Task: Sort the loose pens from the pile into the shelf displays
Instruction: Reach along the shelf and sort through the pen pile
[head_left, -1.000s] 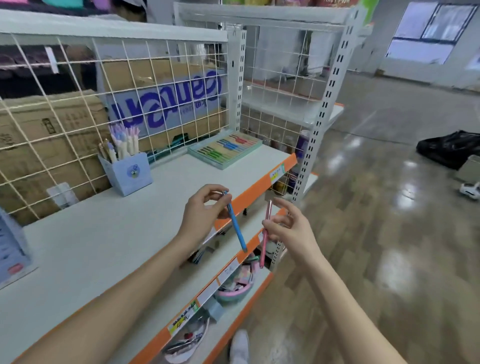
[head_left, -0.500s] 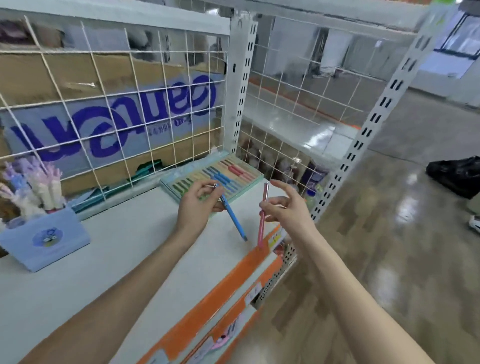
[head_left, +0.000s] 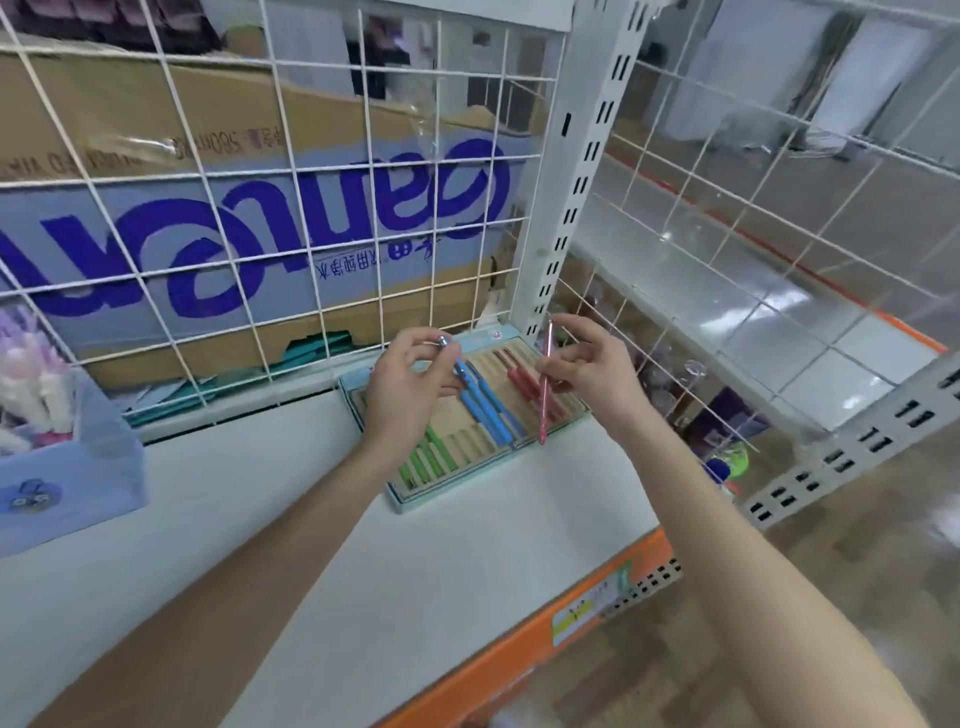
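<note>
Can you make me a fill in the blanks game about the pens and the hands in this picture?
1. The left hand holds a ____ pen.
2. The right hand holds a ____ pen.
3. Both hands are above the pen tray, where the green pens lie nearest the ____ end.

Missing words: blue; pink; front

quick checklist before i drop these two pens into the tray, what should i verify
1. Left hand grips the blue pen: ok.
2. Right hand grips the pink pen: ok.
3. Both hands are over the slotted tray: ok.
4. Blue pens already lie in the tray under the blue pen, so the colour matches: ok.
5. Red pens lie beside the pink pen; whether pink belongs there: cannot tell.
6. Free slot for each pen: cannot tell, the hands hide part of the tray.
</note>
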